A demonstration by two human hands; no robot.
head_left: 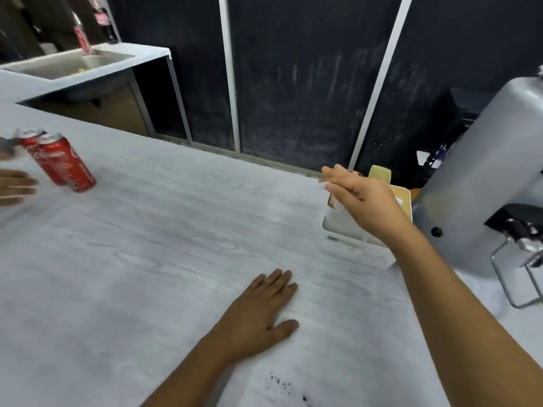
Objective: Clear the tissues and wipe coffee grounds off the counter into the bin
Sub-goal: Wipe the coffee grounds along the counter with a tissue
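- A person stands at a pale grey, wood-grain surface and looks down at their own two bare arms.
- The left hand lies flat on the surface, palm down, fingers straight and together, holding nothing.
- The right hand is raised above the far right edge of the surface, over a white tissue box with a tan wooden lid.
- The fingers of the right hand are pinched together near a bit of white tissue; the blur makes it impossible to tell whether they truly grip it.
- The tissue box sits at the back right of the surface, just beside a large grey coffee machine.
- Dark coffee grounds lie scattered on the surface near the bottom edge of the view, close to the left forearm. A few more specks lie by the foot of the tissue box.
- Two red drink cans stand touching each other at the far left of the surface, well apart from the tissue box.
- Another person's hand reaches in at the left edge, next to the cans.
- A steel sink sits in a separate counter at the upper left.
- Dark wall panels with white strips rise behind the surface.
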